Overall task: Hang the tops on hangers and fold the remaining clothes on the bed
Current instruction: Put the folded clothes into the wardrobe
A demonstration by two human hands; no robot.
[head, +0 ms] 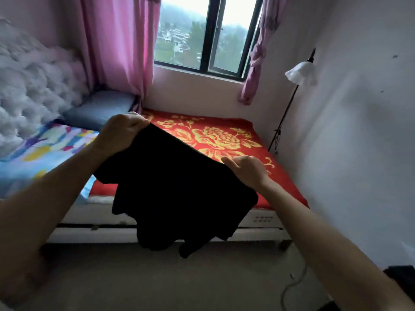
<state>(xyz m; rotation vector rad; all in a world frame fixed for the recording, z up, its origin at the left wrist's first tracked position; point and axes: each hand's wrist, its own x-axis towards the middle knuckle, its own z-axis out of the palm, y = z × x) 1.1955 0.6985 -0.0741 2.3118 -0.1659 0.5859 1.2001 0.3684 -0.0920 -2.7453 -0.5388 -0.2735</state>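
A black garment (177, 189) hangs in the air over the near edge of the bed (224, 140). My left hand (122, 133) grips its upper left corner with curled fingers. Lower down and to the right, my right hand (247, 169) pinches the other end of the same top edge. The cloth sags between my hands, and loose ends dangle below the bed frame toward the floor. What kind of garment it is cannot be told. No hangers are in view.
A red blanket with gold flowers covers the bed; a colourful sheet (45, 149) and blue pillow (101, 108) lie at the left by a tufted headboard (29, 86). A floor lamp (301, 75) stands by the right wall. A window (208, 34) with pink curtains is behind.
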